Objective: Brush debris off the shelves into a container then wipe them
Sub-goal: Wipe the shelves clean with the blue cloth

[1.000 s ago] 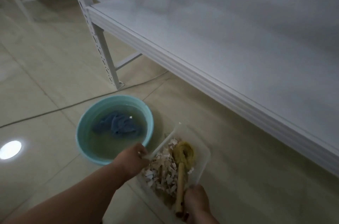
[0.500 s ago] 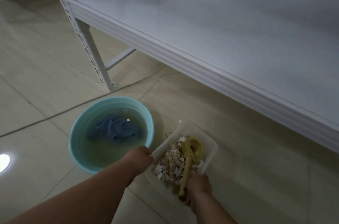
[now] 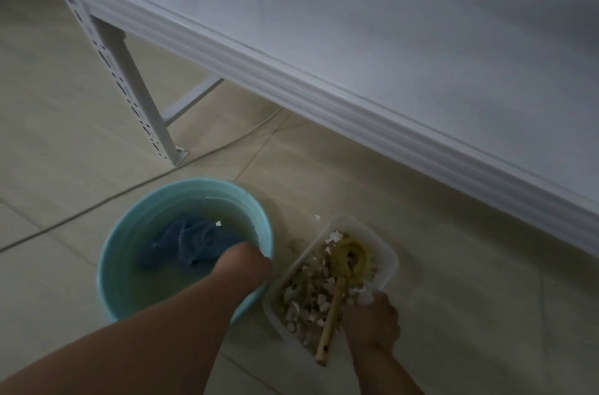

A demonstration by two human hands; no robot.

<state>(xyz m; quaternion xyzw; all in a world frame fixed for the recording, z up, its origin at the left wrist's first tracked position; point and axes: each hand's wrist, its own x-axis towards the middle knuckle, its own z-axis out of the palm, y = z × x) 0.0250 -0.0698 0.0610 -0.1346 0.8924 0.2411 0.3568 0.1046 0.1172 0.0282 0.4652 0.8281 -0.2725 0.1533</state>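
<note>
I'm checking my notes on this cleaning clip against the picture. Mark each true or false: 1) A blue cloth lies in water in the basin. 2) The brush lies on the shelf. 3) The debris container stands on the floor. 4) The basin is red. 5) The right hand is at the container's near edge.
1) True: the blue cloth lies sunk in the basin.
2) False: the brush lies in the container, among the debris; the shelf shows nothing on it.
3) True: it stands on the tiled floor.
4) False: it is light blue.
5) True: the right hand grips that edge; the left hand is at the basin's rim.
</note>
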